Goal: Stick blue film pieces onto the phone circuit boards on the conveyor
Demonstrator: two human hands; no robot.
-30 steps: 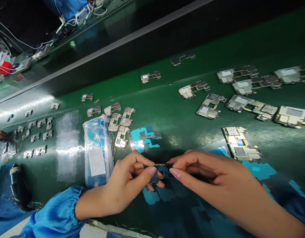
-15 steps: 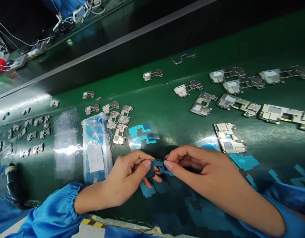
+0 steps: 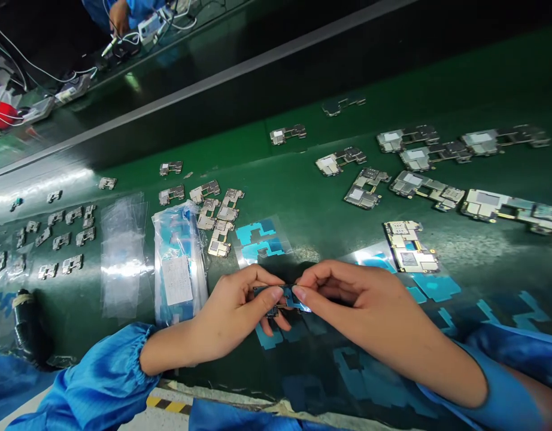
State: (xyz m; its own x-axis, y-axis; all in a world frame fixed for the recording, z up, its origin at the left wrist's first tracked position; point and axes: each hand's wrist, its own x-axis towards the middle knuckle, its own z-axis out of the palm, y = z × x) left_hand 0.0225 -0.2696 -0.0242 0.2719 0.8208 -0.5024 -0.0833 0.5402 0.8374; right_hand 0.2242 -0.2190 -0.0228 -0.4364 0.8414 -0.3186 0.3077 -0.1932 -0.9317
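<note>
A small circuit board (image 3: 274, 310) with blue film (image 3: 288, 297) over its top is held between both hands near the front of the table. My left hand (image 3: 233, 314) pinches its left end, thumb on top and fingers beneath. At the other end, my right hand (image 3: 361, 299) is closed with the thumb pressed on the film. Fingers hide much of the board. Beyond the hands lies a clear sheet with blue die-cut film pieces (image 3: 258, 233). To the right, another circuit board (image 3: 408, 245) rests partly on more blue film (image 3: 437, 287).
Several circuit boards (image 3: 366, 188) spread across the green table (image 3: 276, 179). On the left are a plastic bag of blue sheets (image 3: 175, 239), clear sheets (image 3: 123, 257), smaller boards (image 3: 60, 241) and a black-handled tool (image 3: 27, 329). Cables and another person's hand (image 3: 119, 17) appear at the back.
The view has shifted slightly. Both hands keep their hold on the board, and the film's right part now catches the light. Another person's hand has appeared at the back left.
</note>
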